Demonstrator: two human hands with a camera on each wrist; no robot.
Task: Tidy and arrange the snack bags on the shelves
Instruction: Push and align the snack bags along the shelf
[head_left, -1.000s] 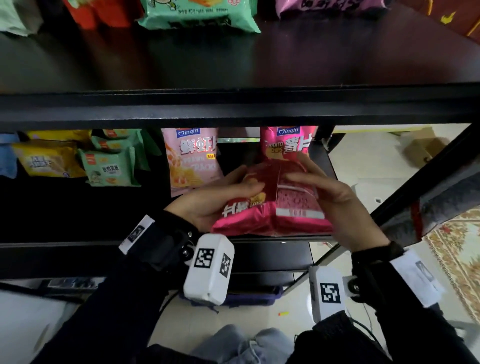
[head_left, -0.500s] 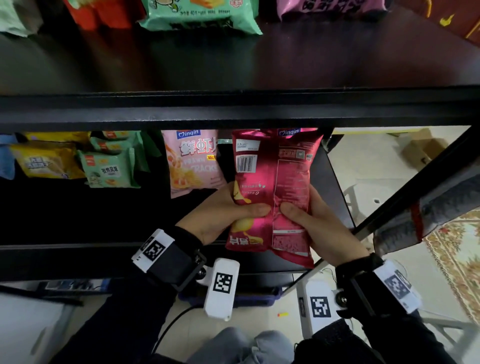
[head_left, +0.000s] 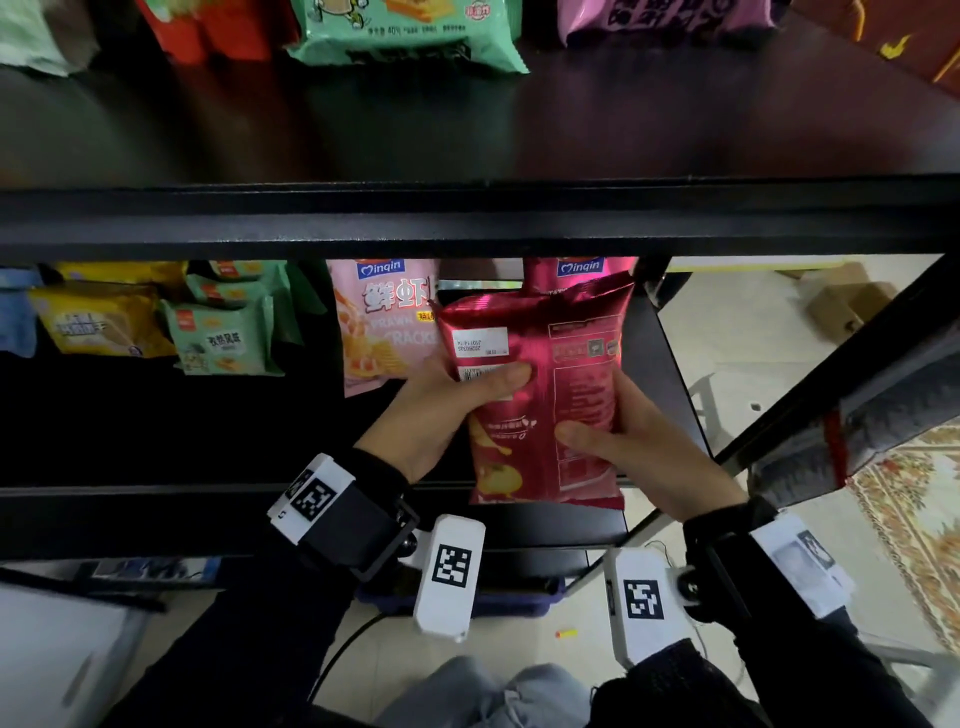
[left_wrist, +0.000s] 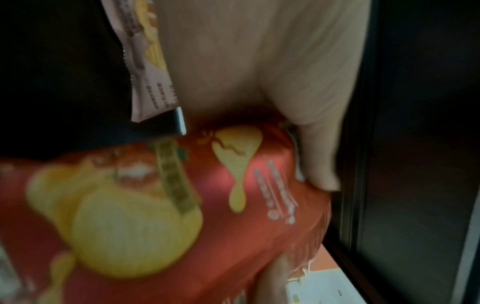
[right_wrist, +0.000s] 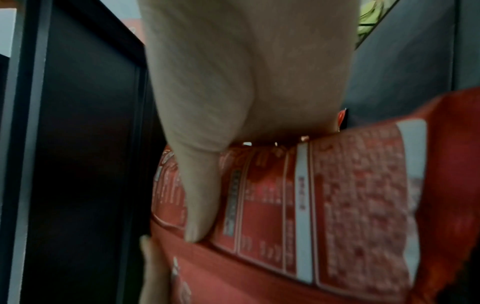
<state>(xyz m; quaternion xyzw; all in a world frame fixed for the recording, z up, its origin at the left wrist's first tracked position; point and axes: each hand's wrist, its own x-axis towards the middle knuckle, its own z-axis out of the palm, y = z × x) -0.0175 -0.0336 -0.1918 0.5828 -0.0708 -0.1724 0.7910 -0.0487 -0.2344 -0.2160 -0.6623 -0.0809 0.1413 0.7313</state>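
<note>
Both hands hold a magenta potato-chip bag (head_left: 540, 384) upright, its printed back side facing me, at the right end of the middle shelf (head_left: 156, 441). My left hand (head_left: 447, 405) grips its left edge, thumb across the barcode label. My right hand (head_left: 618, 441) grips the right edge, thumb on the back panel. Behind it stands a second magenta bag (head_left: 582, 267), mostly hidden. A pink prawn-cracker bag (head_left: 379, 322) stands just left. The wrist views show the chip bag (left_wrist: 182, 205) (right_wrist: 324, 205) close up under each thumb.
Green biscuit packs (head_left: 228, 332) and yellow packs (head_left: 98, 317) stand further left on the middle shelf. The top shelf (head_left: 467, 135) carries a mint-green bag (head_left: 405, 31), a red bag (head_left: 218, 26) and a purple bag (head_left: 665, 21). A black shelf post (head_left: 841, 364) slants at the right.
The chip bag lay low and folded between the hands; it has been raised, turned upright with its back toward me and lifted toward the shelf's rear. Both hands kept hold.
</note>
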